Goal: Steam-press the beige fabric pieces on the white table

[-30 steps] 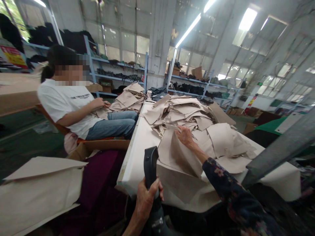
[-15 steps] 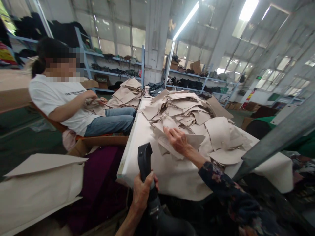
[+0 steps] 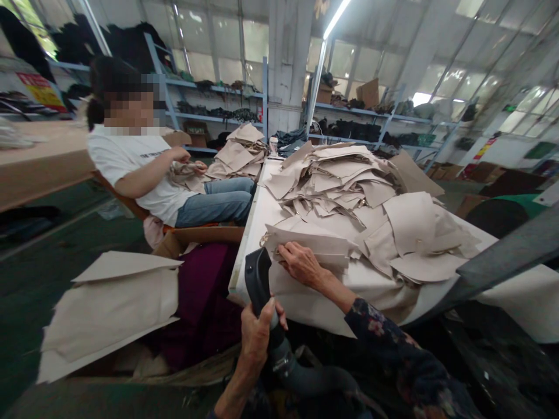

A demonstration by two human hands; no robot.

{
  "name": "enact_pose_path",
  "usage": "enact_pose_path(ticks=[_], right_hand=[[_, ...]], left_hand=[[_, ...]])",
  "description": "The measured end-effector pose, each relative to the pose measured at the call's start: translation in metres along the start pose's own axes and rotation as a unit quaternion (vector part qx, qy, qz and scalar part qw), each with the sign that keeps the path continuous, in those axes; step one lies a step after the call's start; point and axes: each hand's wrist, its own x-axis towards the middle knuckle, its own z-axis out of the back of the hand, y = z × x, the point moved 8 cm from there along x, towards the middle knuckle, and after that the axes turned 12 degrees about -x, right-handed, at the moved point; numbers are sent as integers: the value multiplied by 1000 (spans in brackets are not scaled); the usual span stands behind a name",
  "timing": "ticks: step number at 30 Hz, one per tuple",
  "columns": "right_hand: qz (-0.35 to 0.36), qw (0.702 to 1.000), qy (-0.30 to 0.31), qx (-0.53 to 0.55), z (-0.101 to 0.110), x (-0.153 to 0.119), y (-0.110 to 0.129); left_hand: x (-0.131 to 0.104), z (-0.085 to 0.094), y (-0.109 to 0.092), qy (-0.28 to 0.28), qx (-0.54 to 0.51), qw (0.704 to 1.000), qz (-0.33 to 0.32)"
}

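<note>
My left hand point(image 3: 257, 334) is wrapped round the grip of a black nozzle point(image 3: 258, 276), whose wide flat tip points up beside the table's near corner. From its lower end a dark hose point(image 3: 323, 381) runs down to the right. My right hand point(image 3: 301, 265) is closed at the near edge of a beige fabric piece point(image 3: 308, 237) lying on the front of a heap. At that piece's left end sits a small gold-coloured metal fitting point(image 3: 264, 238). Behind it, many similar beige pieces point(image 3: 340, 171) are piled on the white-covered table point(image 3: 255, 224).
On the left, a seated person point(image 3: 135, 157) in a white shirt handles beige fabric beside another pile point(image 3: 238, 154). Nearer me, beige pieces point(image 3: 117, 291) and purple cloth point(image 3: 205, 302) lie in an open box. A grey metal post point(image 3: 515, 250) slants across the right.
My right hand has drawn the beige piece left and toward me, off the heap's front, near the nozzle tip. My left hand keeps its grip. The view has shifted slightly left.
</note>
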Motion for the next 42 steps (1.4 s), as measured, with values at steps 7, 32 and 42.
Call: enact_pose_path(ticks=[7, 32, 42], right_hand=[[2, 998, 12, 58, -16, -20, 2], [-202, 960, -36, 188, -15, -1, -51], [-115, 927, 13, 356, -17, 6, -38]], left_hand=[[-2, 11, 1, -38, -29, 999, 7], [17, -13, 19, 7, 19, 999, 48], [19, -18, 15, 21, 3, 999, 34]])
